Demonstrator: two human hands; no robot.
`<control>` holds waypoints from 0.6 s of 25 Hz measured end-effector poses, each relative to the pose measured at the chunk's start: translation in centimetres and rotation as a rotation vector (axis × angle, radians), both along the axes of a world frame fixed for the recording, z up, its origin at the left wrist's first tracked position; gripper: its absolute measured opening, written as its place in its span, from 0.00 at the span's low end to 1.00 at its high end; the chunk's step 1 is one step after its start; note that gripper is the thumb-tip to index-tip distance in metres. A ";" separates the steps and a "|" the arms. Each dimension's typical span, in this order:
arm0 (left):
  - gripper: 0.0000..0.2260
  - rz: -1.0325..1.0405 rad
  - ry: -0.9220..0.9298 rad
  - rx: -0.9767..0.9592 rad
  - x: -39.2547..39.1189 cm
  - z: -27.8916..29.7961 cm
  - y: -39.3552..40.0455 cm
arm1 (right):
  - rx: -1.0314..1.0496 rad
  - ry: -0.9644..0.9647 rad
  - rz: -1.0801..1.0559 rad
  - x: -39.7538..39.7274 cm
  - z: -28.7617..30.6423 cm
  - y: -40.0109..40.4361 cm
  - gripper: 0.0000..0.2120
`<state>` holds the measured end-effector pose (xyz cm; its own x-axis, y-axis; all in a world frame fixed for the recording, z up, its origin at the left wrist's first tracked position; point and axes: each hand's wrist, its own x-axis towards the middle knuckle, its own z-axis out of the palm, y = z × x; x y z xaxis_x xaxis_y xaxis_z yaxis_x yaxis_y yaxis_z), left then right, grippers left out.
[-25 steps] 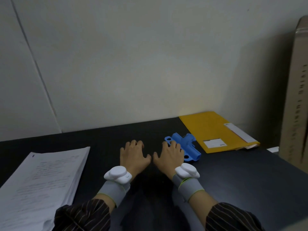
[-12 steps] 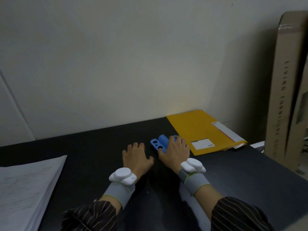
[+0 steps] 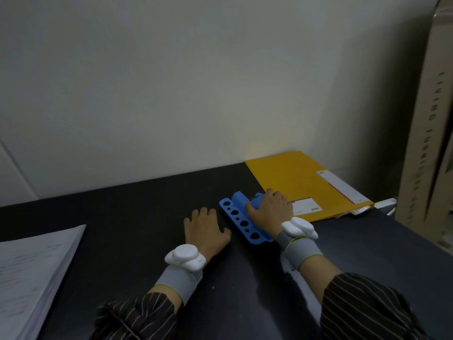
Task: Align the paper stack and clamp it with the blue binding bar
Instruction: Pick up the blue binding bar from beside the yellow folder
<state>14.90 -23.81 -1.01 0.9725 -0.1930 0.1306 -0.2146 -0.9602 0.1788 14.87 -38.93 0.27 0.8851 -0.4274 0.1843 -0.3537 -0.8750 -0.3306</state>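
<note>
The blue binding bar (image 3: 241, 223), a long plastic piece with a row of round holes, lies on the black desk (image 3: 137, 217) right of centre. My right hand (image 3: 268, 212) is closed over its upper part, thumb on the near side, fingers wrapped over the far side. My left hand (image 3: 206, 230) rests flat on the desk just left of the bar, fingers spread, holding nothing. The thick white paper stack (image 3: 31, 273) lies at the left edge, partly cut off by the frame, well away from both hands.
A yellow envelope (image 3: 296, 180) with white labels lies behind the bar against the wall. A tall cardboard box (image 3: 426, 143) stands at the right edge of the desk. White papers poke out beside the envelope's right corner.
My right hand moved forward onto the blue bar and closed around it. The view turned right, so the paper stack slid further left. My left hand stayed flat on the desk.
</note>
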 end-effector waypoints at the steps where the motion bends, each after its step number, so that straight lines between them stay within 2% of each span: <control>1: 0.21 -0.004 -0.004 -0.003 0.1 -0.1 -0.2 | 0.001 0.008 0.001 0.1 -0.3 -0.2 0.29; 8: 0.20 -0.024 -0.034 -0.016 0.6 -0.8 -1.9 | 0.050 -0.071 0.056 0.2 -1.0 -0.8 0.21; 15: 0.18 -0.045 -0.053 -0.025 0.5 -0.7 -2.0 | 0.081 -0.061 0.092 -0.2 -0.5 -0.7 0.21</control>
<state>15.41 -25.81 -1.73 0.9545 -0.2321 0.1874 -0.2669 -0.9449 0.1893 14.70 -39.61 -0.19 0.9094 -0.3608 0.2070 -0.2506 -0.8723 -0.4198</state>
